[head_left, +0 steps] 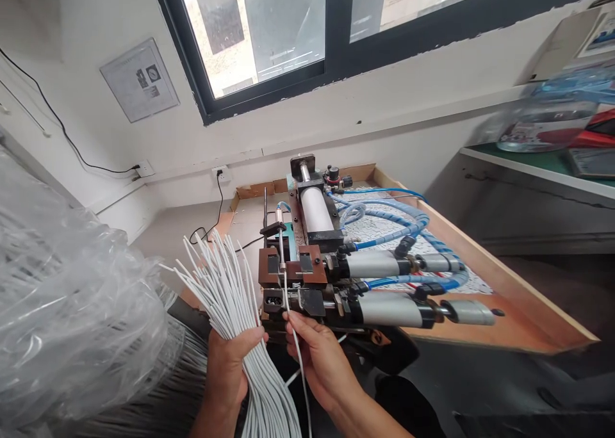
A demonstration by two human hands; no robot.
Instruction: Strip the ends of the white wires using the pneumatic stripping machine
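My left hand (pixel 230 364) is wrapped round a thick bundle of white cables (pixel 225 291), whose loose ends fan out above the fist. Between thumb and fingers, my right hand (pixel 319 355) pinches a single white cable (pixel 285 291). That cable runs upward into a pneumatic machine (pixel 307 259), passing between its brown jaw blocks (pixel 270 266) and the dark blocks just below them. My right fingertips are close to the machine's front edge. The lower end of the single cable hangs down past my right wrist.
Silver air cylinders (pixel 379 265) stick out to the right, with blue hoses (pixel 398 217) behind them. A wooden-edged bench (pixel 523 297) carries the machine. At left, clear plastic sheeting (pixel 86 310) covers more cables. A shelf (pixel 542 166) with a plastic jug (pixel 542 121) stands at right.
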